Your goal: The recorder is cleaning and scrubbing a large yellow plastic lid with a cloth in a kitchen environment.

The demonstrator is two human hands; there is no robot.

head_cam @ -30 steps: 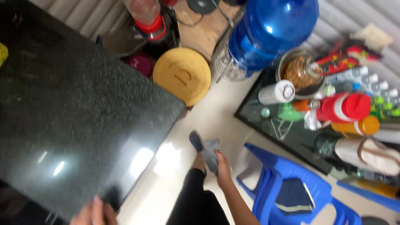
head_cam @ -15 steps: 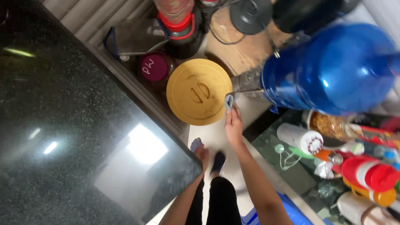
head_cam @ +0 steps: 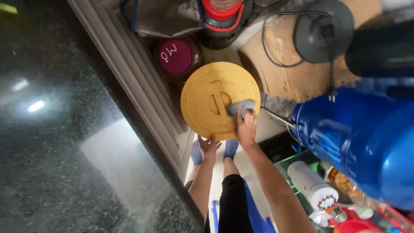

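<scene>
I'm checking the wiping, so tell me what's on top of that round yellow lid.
On the yellow lid, the right hand presses a grey cloth beside the centre handle. The left hand touches the near rim. The container beneath is covered, so its contents cannot be seen.

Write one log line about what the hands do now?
right hand: presses grey cloth on yellow lid | left hand: at lid's edge

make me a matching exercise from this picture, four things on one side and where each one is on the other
Things:
1. small grey cloth
2. round yellow plastic lid
3. big blue water bottle
4. magenta round jar lid

Places:
A. far right
B. under the right hand
C. just above the yellow lid
D. left hand at its near edge

Pairs: 1-B, 2-D, 3-A, 4-C
</scene>
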